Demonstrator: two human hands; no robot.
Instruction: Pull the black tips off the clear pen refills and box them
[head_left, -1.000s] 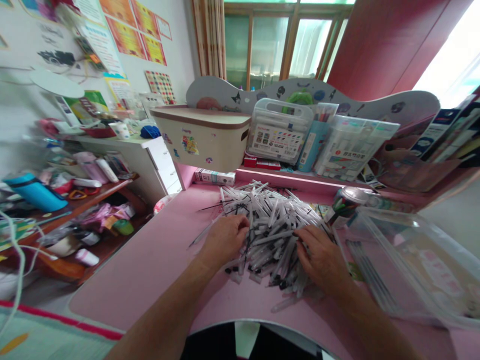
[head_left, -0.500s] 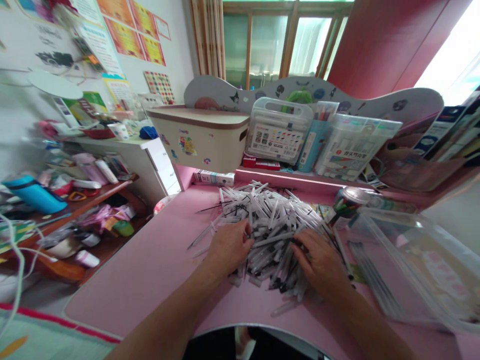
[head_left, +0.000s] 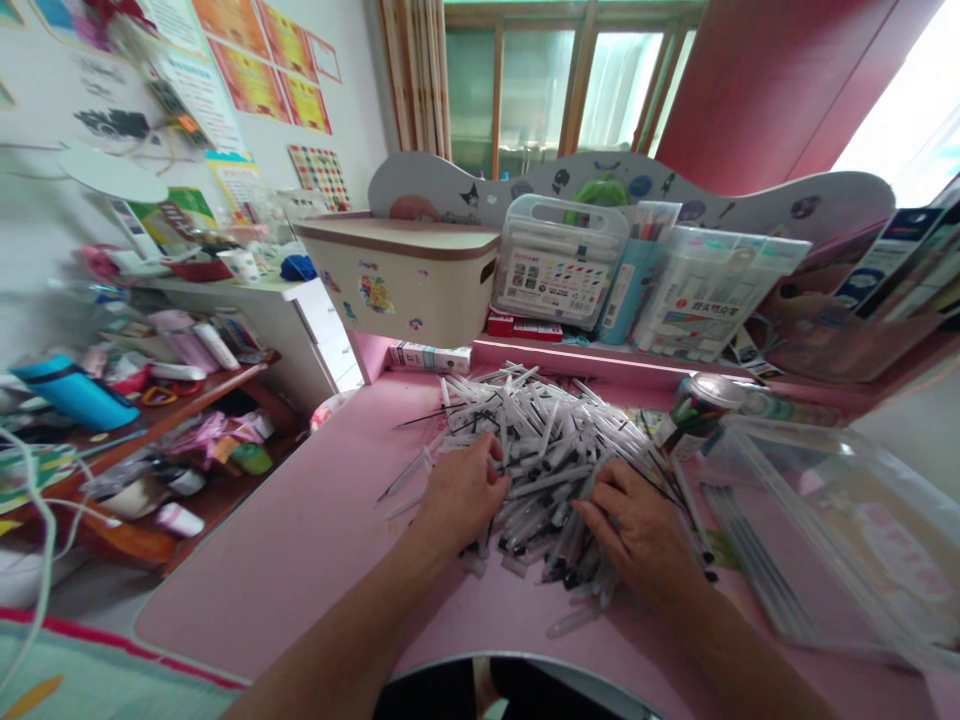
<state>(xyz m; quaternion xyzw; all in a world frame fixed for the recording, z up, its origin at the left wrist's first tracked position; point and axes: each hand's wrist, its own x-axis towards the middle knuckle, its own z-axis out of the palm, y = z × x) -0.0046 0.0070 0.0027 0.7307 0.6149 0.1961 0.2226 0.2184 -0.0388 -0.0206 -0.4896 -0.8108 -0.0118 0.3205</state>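
Note:
A big heap of clear pens (head_left: 547, 440) with black tips lies on the pink desk (head_left: 315, 530). My left hand (head_left: 461, 495) rests on the heap's left edge, fingers curled into the pens. My right hand (head_left: 645, 535) lies on the heap's near right side, fingers bent over several pens. Which pens either hand grips is hidden among the pile. A few thin black refills (head_left: 431, 412) stick out at the heap's left.
A clear plastic box (head_left: 825, 530) sits at the right, a small can (head_left: 697, 405) behind it. A cream storage bin (head_left: 405, 270) and marker cases (head_left: 562, 265) stand on the back shelf. Cluttered shelves (head_left: 150, 400) fill the left.
Both hands have drawn slightly together and toward me over the pile, shifting pens. The view has tilted a little.

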